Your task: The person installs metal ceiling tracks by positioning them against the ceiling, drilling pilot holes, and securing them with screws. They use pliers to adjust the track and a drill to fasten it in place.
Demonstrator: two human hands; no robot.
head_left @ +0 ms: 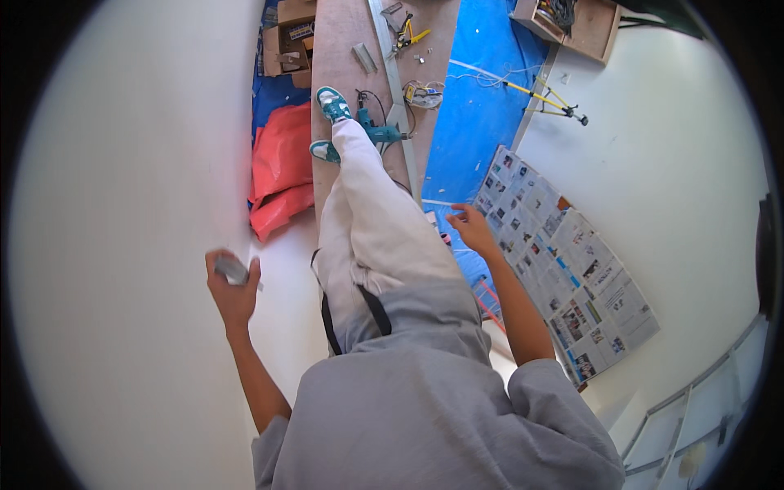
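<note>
My left hand (232, 292) is out to the left beside the white wall, its fingers closed round a small grey metal piece (231, 269), slightly blurred. My right hand (471, 229) hangs in the air to the right of my thigh, its fingers loosely bent and apart, with nothing in it. By my feet a teal corded power drill (380, 131) lies on a brown board (343, 49). A long metal profile (390, 65) runs along that board, and yellow-handled snips (408, 35) rest beside it.
A short metal channel (364, 58) lies on the board. Left of it are a red plastic sheet (282, 155) and a cardboard box (286, 41). To the right, a yellow tripod (547, 100) stands over blue floor sheeting (465, 122), and a newspaper-covered panel (563, 253) leans along the wall.
</note>
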